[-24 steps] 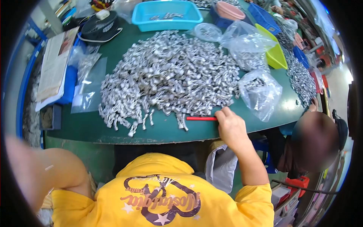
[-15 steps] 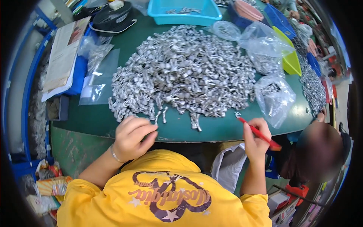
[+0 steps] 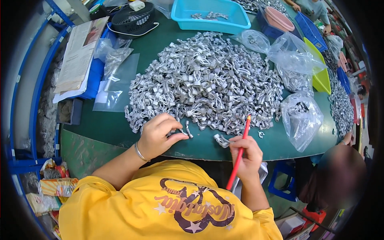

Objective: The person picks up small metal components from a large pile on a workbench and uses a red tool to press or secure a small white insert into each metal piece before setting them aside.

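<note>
A large heap of small silver metal fittings point(image 3: 212, 76), each with a looped end and a ribbed collar, covers the middle of the green table. My left hand point(image 3: 160, 134) is at the heap's near edge, its thumb and fingers pinched around a small silver piece that is mostly hidden. Just past its fingertips lies a loose fitting point(image 3: 189, 130). In my right hand point(image 3: 247, 156) is a slim red stick-like tool point(image 3: 239, 160) with a yellowish end pointing away from me. Another fitting point(image 3: 221, 141) touches the right fingertips; whether they grip it I cannot tell.
A light-blue tray point(image 3: 212, 26) with some fittings stands behind the heap. Clear plastic bags point(image 3: 302, 120) of fittings lie at its right, beside a yellow-green bin point(image 3: 322, 80). A black fan point(image 3: 133, 20) is at far left. Another person point(image 3: 340, 176) sits at the right.
My right hand has moved left toward the middle, and the red tool has swung more upright. My left hand has moved slightly right and closed on a small piece. The whole view has shifted slightly.
</note>
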`<state>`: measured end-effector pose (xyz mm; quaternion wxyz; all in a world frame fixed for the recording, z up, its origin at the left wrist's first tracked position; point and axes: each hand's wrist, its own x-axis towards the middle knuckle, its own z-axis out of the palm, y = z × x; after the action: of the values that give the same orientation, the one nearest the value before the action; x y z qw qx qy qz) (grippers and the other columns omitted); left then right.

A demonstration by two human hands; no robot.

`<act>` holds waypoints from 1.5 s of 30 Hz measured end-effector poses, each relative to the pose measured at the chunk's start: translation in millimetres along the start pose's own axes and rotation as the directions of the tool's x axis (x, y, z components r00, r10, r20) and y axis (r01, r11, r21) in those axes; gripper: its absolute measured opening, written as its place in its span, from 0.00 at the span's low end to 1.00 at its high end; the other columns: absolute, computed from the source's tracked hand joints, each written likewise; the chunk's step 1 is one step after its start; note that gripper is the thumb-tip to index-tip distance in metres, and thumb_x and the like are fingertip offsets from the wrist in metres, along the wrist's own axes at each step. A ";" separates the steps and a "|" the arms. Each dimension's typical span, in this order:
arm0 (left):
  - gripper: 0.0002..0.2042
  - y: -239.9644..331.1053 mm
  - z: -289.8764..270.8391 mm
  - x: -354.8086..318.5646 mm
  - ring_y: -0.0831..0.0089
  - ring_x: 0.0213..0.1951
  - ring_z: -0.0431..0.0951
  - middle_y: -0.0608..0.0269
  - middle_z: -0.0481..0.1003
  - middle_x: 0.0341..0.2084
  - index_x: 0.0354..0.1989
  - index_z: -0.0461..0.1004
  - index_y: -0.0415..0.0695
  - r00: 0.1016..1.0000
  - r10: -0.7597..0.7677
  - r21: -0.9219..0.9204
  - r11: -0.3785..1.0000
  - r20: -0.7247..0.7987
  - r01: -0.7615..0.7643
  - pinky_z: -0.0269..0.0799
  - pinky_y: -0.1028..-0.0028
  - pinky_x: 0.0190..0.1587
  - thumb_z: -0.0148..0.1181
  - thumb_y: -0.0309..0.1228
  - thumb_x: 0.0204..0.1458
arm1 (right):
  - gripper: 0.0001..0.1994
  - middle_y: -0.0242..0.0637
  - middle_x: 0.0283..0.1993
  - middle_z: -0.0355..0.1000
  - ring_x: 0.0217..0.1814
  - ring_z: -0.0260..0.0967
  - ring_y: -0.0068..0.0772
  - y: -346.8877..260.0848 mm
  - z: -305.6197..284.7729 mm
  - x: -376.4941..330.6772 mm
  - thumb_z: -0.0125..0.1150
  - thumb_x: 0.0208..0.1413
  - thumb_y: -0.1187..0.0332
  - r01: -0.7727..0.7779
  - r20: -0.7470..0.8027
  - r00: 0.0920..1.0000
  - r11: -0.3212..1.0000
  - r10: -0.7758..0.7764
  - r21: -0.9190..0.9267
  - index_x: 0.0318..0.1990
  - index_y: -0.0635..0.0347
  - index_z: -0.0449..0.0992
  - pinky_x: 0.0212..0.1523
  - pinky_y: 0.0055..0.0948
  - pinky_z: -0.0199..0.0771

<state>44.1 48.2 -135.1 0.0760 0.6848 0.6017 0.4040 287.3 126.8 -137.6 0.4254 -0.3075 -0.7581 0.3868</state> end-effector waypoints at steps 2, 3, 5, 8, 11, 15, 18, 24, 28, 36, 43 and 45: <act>0.18 6.1 -1.6 1.5 0.80 0.20 0.67 0.62 0.70 0.28 0.31 0.73 0.40 0.998 0.015 -0.148 0.989 -0.054 -0.023 0.65 0.83 0.22 0.74 0.28 0.31 | 0.07 0.43 0.31 0.71 0.29 0.69 0.26 -9.9 11.9 3.8 0.57 0.46 0.86 -0.179 -0.066 0.976 0.935 0.208 0.306 0.30 0.65 0.68 0.30 0.21 0.71; 0.19 12.0 -1.1 1.2 0.78 0.24 0.69 0.61 0.70 0.29 0.35 0.73 0.40 0.998 0.035 -0.203 0.978 -0.056 -0.046 0.68 0.82 0.26 0.73 0.27 0.32 | 0.08 0.43 0.31 0.71 0.29 0.69 0.28 -10.3 23.7 8.3 0.58 0.44 0.85 -0.180 -0.105 0.967 0.910 0.234 0.372 0.29 0.65 0.69 0.30 0.22 0.70; 0.22 17.2 7.1 8.5 0.66 0.30 0.73 0.58 0.70 0.34 0.41 0.72 0.40 0.987 0.132 -0.177 0.973 -0.094 -0.147 0.72 0.74 0.32 0.71 0.27 0.34 | 0.07 0.43 0.31 0.71 0.30 0.70 0.30 -1.5 40.6 22.7 0.59 0.44 0.85 -0.031 -0.135 0.990 0.990 0.050 0.139 0.29 0.65 0.69 0.32 0.23 0.70; 0.22 21.5 11.4 14.1 0.67 0.33 0.75 0.55 0.67 0.39 0.44 0.70 0.39 0.998 -0.065 -0.238 0.970 -0.026 0.057 0.73 0.74 0.36 0.68 0.23 0.37 | 0.07 0.43 0.33 0.71 0.32 0.69 0.28 -7.4 63.4 37.1 0.59 0.45 0.85 0.008 -0.122 0.992 0.961 0.027 0.278 0.30 0.65 0.69 0.33 0.22 0.71; 0.15 15.2 6.1 15.6 0.71 0.29 0.75 0.56 0.69 0.37 0.38 0.71 0.38 0.979 -0.181 -0.333 0.932 -0.092 0.141 0.73 0.76 0.32 0.65 0.20 0.39 | 0.07 0.43 0.36 0.70 0.30 0.68 0.23 -17.6 74.6 42.9 0.57 0.48 0.84 -0.026 -0.083 0.994 0.894 0.071 0.448 0.33 0.65 0.68 0.31 0.19 0.72; 0.09 8.3 -0.1 11.8 0.74 0.26 0.76 0.58 0.73 0.31 0.33 0.72 0.36 0.963 -0.209 -0.442 0.890 -0.172 0.114 0.73 0.79 0.28 0.62 0.17 0.42 | 0.08 0.44 0.39 0.69 0.29 0.68 0.22 -16.4 80.6 52.6 0.56 0.49 0.84 -0.034 -0.026 0.998 0.857 0.054 0.514 0.35 0.65 0.67 0.30 0.18 0.71; 0.05 11.4 -1.9 8.3 0.75 0.26 0.76 0.57 0.74 0.29 0.34 0.71 0.34 0.905 -0.422 -0.744 0.588 0.050 0.316 0.74 0.79 0.28 0.58 0.18 0.47 | 0.09 0.46 0.41 0.68 0.33 0.68 0.24 -14.2 81.0 54.3 0.57 0.49 0.83 0.016 0.022 0.999 0.868 -0.031 0.497 0.37 0.65 0.66 0.34 0.19 0.71; 0.04 12.2 -8.2 4.2 0.76 0.25 0.75 0.58 0.74 0.27 0.35 0.68 0.33 0.795 -0.535 -0.844 0.253 0.285 0.472 0.74 0.79 0.27 0.52 0.22 0.54 | 0.22 0.47 0.45 0.66 0.37 0.68 0.26 -11.5 92.9 55.0 0.63 0.44 0.83 0.033 0.100 0.988 0.799 -0.117 0.600 0.46 0.63 0.61 0.39 0.23 0.71; 0.02 1.8 7.0 -3.3 0.76 0.25 0.74 0.57 0.69 0.31 0.34 0.67 0.33 0.875 -0.456 -0.829 0.419 0.161 0.371 0.73 0.80 0.27 0.51 0.20 0.54 | 0.22 0.47 0.45 0.65 0.36 0.68 0.25 -5.0 93.4 47.6 0.63 0.44 0.83 0.073 0.060 0.991 0.855 -0.121 0.514 0.45 0.62 0.59 0.38 0.22 0.70; 0.03 4.4 13.9 -1.0 0.79 0.24 0.71 0.59 0.64 0.32 0.34 0.66 0.35 0.955 -0.271 -0.641 0.755 -0.117 0.136 0.70 0.83 0.28 0.52 0.18 0.53 | 0.24 0.50 0.43 0.65 0.34 0.68 0.27 0.6 97.4 43.5 0.63 0.44 0.83 0.185 -0.010 0.977 0.823 -0.213 0.537 0.45 0.59 0.56 0.36 0.22 0.70; 0.08 11.0 6.2 -0.9 0.83 0.26 0.69 0.63 0.68 0.31 0.40 0.64 0.36 0.852 -0.500 -0.863 0.353 0.152 0.362 0.67 0.85 0.27 0.52 0.19 0.53 | 0.21 0.47 0.37 0.70 0.30 0.69 0.27 9.5 100.4 32.8 0.63 0.43 0.83 0.187 -0.022 0.980 0.885 -0.196 0.426 0.42 0.62 0.59 0.32 0.22 0.70; 0.10 11.9 5.9 0.4 0.84 0.27 0.70 0.63 0.69 0.31 0.42 0.63 0.36 0.844 -0.498 -0.851 0.341 0.198 0.401 0.68 0.85 0.27 0.52 0.19 0.53 | 0.16 0.47 0.30 0.72 0.26 0.71 0.30 7.8 95.4 37.4 0.63 0.43 0.84 0.269 -0.050 0.962 0.911 -0.267 0.312 0.36 0.63 0.62 0.26 0.23 0.70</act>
<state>57.0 47.6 -131.8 0.4893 0.3366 0.4800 0.6457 187.3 129.6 -161.3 0.5205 -0.1298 -0.7200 0.4402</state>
